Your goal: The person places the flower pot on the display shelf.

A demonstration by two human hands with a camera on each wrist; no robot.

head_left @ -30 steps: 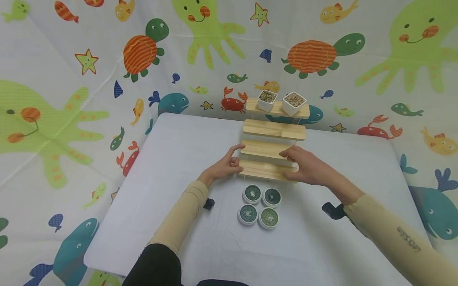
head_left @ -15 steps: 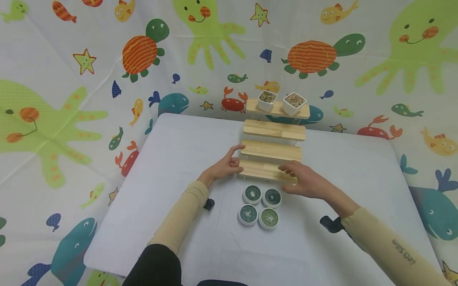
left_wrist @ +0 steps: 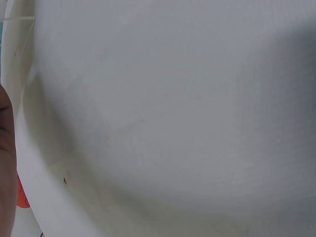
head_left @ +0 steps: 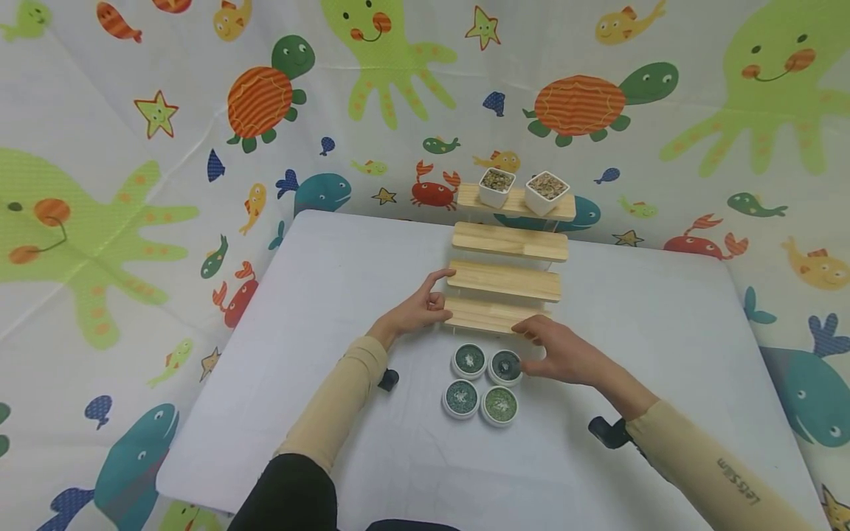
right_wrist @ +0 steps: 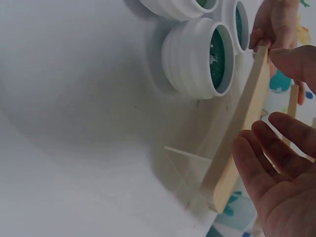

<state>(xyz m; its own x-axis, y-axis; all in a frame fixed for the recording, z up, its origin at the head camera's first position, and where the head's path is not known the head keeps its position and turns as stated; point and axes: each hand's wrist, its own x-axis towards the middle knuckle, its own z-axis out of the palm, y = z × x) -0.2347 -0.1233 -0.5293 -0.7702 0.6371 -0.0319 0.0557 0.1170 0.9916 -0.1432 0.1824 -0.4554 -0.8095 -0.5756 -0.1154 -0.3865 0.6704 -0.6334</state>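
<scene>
A tiered wooden shelf (head_left: 508, 240) with pale boards on thin clear supports stands at the back of the table. My left hand (head_left: 412, 310) holds its left side, index finger and thumb at the ends of the two lower boards. In the left wrist view only a sliver of that hand (left_wrist: 7, 168) shows. Before the shelf sit several round white jars with green contents. My right hand (head_left: 561, 350) is beside the dark green jar (head_left: 505, 366), fingers loosely spread and holding nothing. In the right wrist view its fingertips (right_wrist: 242, 148) overlap the lowest board (right_wrist: 242, 128), near a white jar (right_wrist: 190, 59).
Two square white pots, one (head_left: 496, 186) with greenish grains and another (head_left: 546, 192) with tan grains, stand on the top board. The table (head_left: 631, 295) has a white cover. Behind it hangs a sheet (head_left: 412, 88) printed with sea animals.
My right hand has come away from the right end of the lower boards and moved down toward the jars. My left hand has stayed at the shelf's left side.
</scene>
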